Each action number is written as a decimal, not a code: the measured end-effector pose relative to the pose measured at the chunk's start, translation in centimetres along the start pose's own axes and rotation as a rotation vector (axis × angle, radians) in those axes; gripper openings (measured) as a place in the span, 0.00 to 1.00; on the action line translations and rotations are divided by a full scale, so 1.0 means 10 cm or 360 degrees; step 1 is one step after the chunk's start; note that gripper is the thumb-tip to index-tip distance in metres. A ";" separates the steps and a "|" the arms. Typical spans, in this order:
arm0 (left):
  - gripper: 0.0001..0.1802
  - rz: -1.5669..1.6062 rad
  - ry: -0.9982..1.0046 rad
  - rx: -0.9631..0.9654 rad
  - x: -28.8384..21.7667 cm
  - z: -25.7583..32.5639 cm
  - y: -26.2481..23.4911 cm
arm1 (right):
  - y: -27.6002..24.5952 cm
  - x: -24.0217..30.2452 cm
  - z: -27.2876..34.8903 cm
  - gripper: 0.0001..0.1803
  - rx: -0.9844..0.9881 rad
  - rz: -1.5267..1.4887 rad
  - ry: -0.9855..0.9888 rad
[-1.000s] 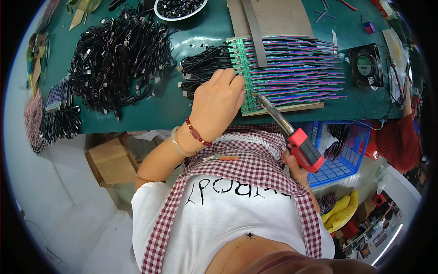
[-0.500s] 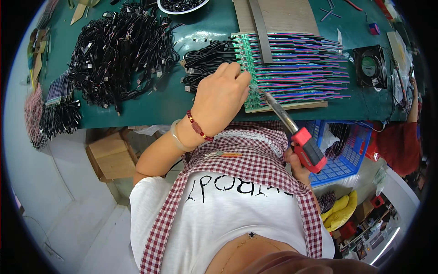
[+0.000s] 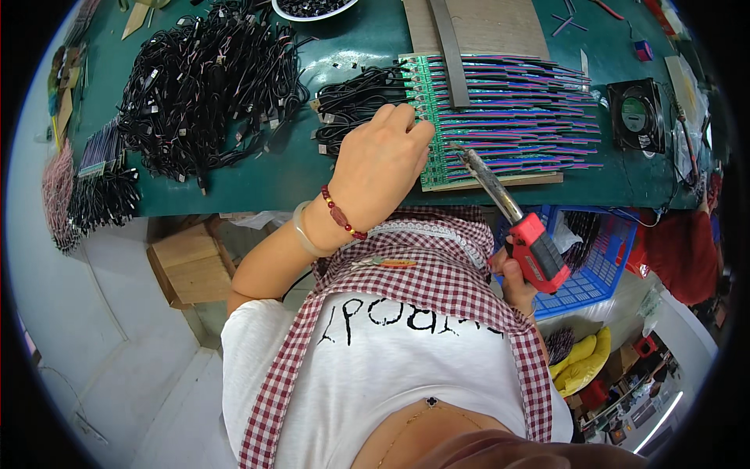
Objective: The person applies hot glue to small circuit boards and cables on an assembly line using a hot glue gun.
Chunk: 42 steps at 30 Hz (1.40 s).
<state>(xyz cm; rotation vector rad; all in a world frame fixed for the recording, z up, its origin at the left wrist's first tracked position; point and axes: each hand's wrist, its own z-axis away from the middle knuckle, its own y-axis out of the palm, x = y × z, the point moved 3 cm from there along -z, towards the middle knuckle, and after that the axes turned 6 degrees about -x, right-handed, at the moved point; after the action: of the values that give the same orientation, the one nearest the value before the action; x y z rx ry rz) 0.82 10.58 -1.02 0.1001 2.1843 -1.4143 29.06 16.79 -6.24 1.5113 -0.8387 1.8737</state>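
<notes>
Right fingers (image 3: 512, 272) and iron (image 3: 531, 236) farther right

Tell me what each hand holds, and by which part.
The right hand holds the soldering iron by its red-and-black handle. Whether the left hand holds anything cannot be told: its fingertips are mostly hidden.

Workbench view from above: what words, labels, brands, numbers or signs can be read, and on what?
White shirt: large black lettering, upside down in this view and partly covered by the checked apron; I won't copy it out.
Soldering iron: marking on its red-and-black handle, too small to read.
Fan: green label at its centre, too small to read.
</notes>
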 end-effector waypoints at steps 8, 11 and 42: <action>0.07 -0.0105 -0.0074 0.0014 -0.02 0.03 0.01 | 0.22 0.27 -0.31 0.23 -0.0122 -0.0547 -0.0155; 0.08 -0.0132 -0.0136 -0.0026 -0.05 0.08 0.04 | 0.28 0.40 -0.47 0.23 -0.0222 -0.0624 -0.0290; 0.05 0.0956 -0.0454 -0.0171 -0.24 0.16 -0.28 | 1.03 1.06 -0.91 0.13 0.0036 -0.0323 -0.0269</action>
<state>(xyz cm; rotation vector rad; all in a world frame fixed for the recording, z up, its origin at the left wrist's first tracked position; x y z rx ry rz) 2.54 8.47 1.91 0.4457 1.7809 -0.9075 13.59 17.95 1.58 1.7191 -0.7099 1.6317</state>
